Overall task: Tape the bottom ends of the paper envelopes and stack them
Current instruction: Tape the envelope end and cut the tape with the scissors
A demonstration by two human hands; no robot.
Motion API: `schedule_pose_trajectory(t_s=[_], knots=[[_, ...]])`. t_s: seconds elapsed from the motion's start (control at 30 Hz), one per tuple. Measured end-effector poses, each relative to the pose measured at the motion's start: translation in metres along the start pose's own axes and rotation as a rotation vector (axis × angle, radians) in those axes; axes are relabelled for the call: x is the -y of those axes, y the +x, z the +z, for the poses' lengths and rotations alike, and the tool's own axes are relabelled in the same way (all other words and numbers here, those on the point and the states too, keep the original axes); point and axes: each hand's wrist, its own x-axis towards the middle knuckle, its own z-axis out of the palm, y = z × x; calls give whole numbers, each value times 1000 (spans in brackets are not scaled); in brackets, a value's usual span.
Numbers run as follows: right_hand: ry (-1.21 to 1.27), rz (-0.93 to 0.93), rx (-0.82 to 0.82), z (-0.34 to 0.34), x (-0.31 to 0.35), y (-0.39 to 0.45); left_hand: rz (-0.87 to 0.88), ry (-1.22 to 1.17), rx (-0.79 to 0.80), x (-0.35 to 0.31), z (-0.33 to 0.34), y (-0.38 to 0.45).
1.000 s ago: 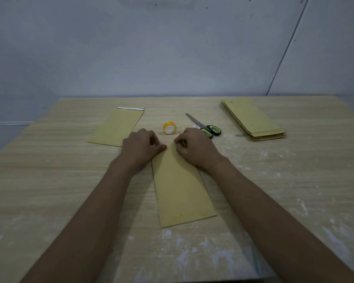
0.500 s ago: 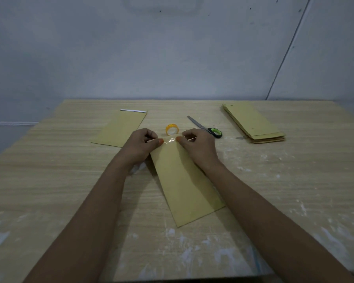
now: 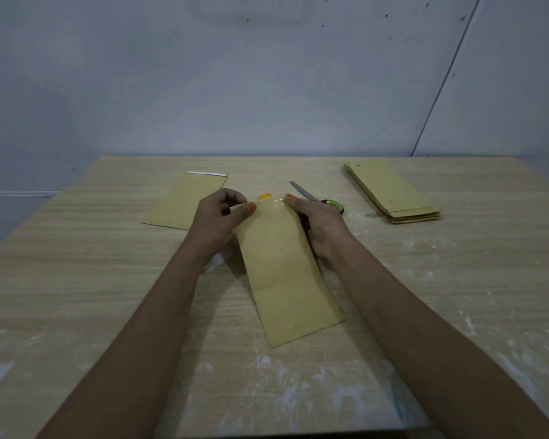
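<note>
Lifted at its far end off the table [image 3: 76,280] now, envelope [image 3: 282,267] pinched by left hand [image 3: 217,221] and right hand [image 3: 319,224], tape strip [image 3: 271,202] folding over that edge, probably nearly sealed, next for single envelope [image 3: 184,201] far left.

One envelope [image 3: 286,274] is lying at the centre of the surface [image 3: 76,280], its far end lifted between the left hand [image 3: 217,221] and right hand [image 3: 319,224]. A single envelope [image 3: 184,201] is lying far left, the stack [image 3: 393,193] far right. The tape roll [image 3: 264,196] and scissors [image 3: 317,198] are sitting just behind the hands.
</note>
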Motion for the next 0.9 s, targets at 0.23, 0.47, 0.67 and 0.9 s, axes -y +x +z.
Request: schedule_pose_trajectory(t_s=[0.23, 0.47, 0.67, 0.9], knots=[[16, -65, -39, -7, 3, 3, -90, -117, -131, -1, 2, 1], [-42, -114, -153, -8, 2, 9, -79, -156, -205, -3, 13, -4], [-43, -134, -163, -6, 3, 6, -127, -153, -223, -3, 14, -6], [-63, -155, -155, -4, 5, 2, -324, -341, -222, -7, 17, -3]])
